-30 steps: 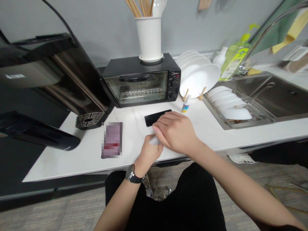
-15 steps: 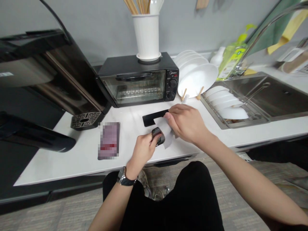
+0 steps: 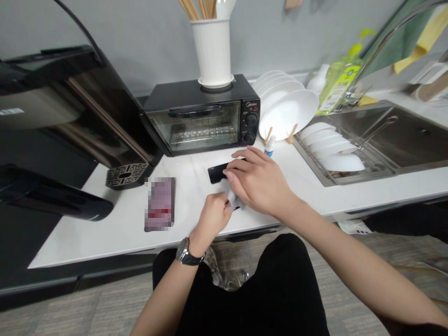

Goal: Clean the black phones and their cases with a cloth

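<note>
My left hand [image 3: 214, 213] is closed around a small black object with a rounded end, now almost wholly covered by fingers and cloth; its kind does not show. Over it, my right hand [image 3: 261, 182] pinches a crumpled light grey cloth [image 3: 235, 198] between thumb and fingers and presses it against the object. Some fingers of that hand are raised and spread. Just behind the hands a flat black rectangular piece [image 3: 217, 173] lies on the white counter [image 3: 191, 186], partly hidden by my right hand. A small white spray bottle [image 3: 269, 145] with a blue label stands beyond my right knuckles.
A phone [image 3: 160, 204], blurred out, lies at left near a black drinks machine [image 3: 115, 112]. Behind stands a toaster oven [image 3: 203, 126] with a white utensil pot [image 3: 212, 53] on top. White plates [image 3: 290, 112] stand in a rack beside the sink [image 3: 402, 149].
My right hand has shifted left and over the black object, bringing the cloth around it. The object, clearly visible before, is now covered. More of the small spray bottle shows.
</note>
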The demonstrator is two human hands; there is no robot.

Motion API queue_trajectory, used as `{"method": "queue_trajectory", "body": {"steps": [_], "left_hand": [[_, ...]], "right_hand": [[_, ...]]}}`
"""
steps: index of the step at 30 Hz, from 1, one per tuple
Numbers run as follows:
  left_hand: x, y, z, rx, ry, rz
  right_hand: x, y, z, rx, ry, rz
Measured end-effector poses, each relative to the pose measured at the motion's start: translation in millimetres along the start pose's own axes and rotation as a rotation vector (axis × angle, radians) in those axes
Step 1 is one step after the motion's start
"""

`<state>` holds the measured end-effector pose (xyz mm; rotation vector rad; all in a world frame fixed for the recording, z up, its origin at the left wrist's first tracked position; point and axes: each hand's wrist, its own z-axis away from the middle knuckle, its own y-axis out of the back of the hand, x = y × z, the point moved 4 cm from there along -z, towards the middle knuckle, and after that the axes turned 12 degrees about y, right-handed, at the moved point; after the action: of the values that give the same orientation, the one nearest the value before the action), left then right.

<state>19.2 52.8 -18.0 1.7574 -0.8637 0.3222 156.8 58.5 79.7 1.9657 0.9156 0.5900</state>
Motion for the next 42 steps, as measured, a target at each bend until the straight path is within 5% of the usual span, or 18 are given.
{"method": "queue_trajectory", "body": {"steps": [4,8,21,26,30,34,38,42], "left_hand": [[-1,1.1,0,0.013,0.033,0.021],[0,0.9,0,0.003,0.014,0.022],[5,-2.1,0,-0.036,0.019,0.042],[4,-3.6,-1,-0.023,0.000,0.032],[5,1.2,0,-0.014,0.019,0.063],[9,2.8,1,-0.017,0.012,0.068],[11,3.5,0,-0.023,0.011,0.074],[14,3.1,-1,-0.035,-0.026,0.053]], "right_hand": [[6,2,3,0.059,-0.097,-0.008],[-2,-1,-1,0.029,0.019,-0.012],[-3,1,4,-0.017,-0.064,0.006],[-10,-1,1,-0.032,0.041,0.031],[2,1,4,-0.016,-0.088,0.029],[0,0,4,-0.034,-0.015,-0.002],[4,1,7,-0.021,-0.094,-0.021],[-2,0,7,0.002,-0.001,-0.053]]}}
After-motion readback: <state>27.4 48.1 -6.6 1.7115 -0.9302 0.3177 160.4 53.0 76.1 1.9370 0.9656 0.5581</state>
